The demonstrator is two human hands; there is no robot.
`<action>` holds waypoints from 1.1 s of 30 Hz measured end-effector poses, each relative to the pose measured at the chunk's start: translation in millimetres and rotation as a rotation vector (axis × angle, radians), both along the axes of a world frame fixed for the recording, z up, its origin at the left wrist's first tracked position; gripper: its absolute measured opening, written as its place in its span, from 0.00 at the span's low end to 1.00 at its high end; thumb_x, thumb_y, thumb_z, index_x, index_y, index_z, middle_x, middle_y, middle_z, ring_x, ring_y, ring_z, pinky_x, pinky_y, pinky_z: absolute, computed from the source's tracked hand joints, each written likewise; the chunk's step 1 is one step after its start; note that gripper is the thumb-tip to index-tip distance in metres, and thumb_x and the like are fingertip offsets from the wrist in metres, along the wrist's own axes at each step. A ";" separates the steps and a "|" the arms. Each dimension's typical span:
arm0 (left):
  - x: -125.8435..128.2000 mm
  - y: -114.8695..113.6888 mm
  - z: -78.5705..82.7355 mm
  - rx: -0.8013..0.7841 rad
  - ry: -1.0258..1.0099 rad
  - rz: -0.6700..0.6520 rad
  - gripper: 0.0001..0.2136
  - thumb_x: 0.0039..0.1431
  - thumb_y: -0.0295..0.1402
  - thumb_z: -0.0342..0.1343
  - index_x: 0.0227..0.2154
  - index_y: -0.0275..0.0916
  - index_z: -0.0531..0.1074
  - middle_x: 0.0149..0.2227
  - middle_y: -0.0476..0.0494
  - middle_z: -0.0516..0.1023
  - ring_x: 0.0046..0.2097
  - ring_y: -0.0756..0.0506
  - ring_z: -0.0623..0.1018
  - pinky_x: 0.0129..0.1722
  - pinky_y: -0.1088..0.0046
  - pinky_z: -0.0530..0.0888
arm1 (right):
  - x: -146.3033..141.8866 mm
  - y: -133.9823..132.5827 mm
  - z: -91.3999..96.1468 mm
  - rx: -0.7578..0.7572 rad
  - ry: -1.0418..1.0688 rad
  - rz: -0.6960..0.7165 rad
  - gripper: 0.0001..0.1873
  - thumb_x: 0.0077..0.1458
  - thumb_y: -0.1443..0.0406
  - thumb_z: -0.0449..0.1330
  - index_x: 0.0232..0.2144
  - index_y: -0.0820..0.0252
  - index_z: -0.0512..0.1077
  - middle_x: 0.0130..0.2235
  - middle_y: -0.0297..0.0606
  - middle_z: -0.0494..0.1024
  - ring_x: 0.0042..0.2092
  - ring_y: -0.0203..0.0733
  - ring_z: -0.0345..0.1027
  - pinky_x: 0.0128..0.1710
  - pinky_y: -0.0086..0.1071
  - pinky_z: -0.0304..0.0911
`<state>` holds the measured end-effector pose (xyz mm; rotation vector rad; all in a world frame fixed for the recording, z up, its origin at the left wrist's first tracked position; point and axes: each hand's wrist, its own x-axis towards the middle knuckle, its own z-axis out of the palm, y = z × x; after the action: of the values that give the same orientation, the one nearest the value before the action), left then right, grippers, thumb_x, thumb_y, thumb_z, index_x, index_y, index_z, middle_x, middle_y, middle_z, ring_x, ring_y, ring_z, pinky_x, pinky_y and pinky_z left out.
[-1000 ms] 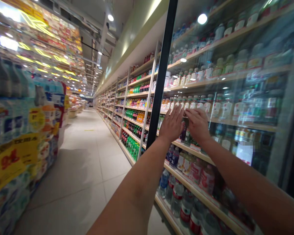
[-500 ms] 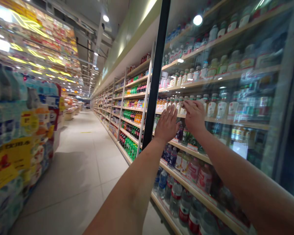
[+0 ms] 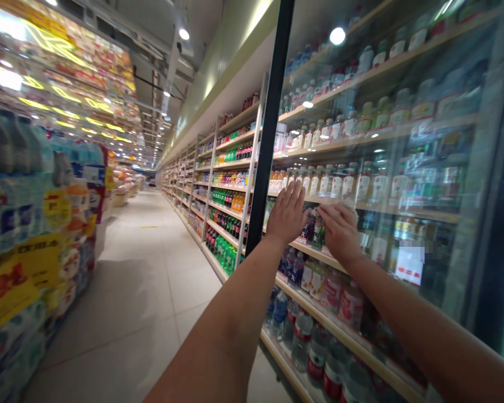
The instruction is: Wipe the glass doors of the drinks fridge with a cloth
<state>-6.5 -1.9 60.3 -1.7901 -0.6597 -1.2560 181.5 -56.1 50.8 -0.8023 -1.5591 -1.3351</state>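
Note:
A glass cooler door with a dark frame stands in front of me. Its pane covers shelves of bottled drinks. My left hand lies flat against the glass near the door's frame edge, fingers stretched upward and thumb apart, holding nothing. To its right, my right hand is at the pane, slightly lower, its fingers bent and pressed together. A pale patch shows beside its knuckles; whether this is a cloth or a reflection I cannot make out. Behind the glass, juice bottles with white labels stand above the hands.
Open shelves of coloured soft drinks run along the wall beyond the door frame. A tiled aisle stretches ahead. At left rises a stack of packed bottles with a yellow price sign.
My right hand has slid down the glass and a little to the right. The left hand stays flat in almost the same place.

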 end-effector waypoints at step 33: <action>-0.8 -3.5 -0.7 -0.011 -0.010 0.029 0.29 0.73 0.39 0.43 0.70 0.27 0.53 0.73 0.33 0.49 0.74 0.37 0.48 0.73 0.57 0.50 | 234.6 -57.7 -68.7 0.296 0.449 -0.351 0.24 0.65 0.56 0.50 0.50 0.60 0.80 0.47 0.48 0.83 0.48 0.54 0.79 0.52 0.47 0.70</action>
<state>-7.3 -5.4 59.6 -1.7786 -0.6971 -1.2454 416.1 -113.8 -17.9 -1.1273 -0.8731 -1.4629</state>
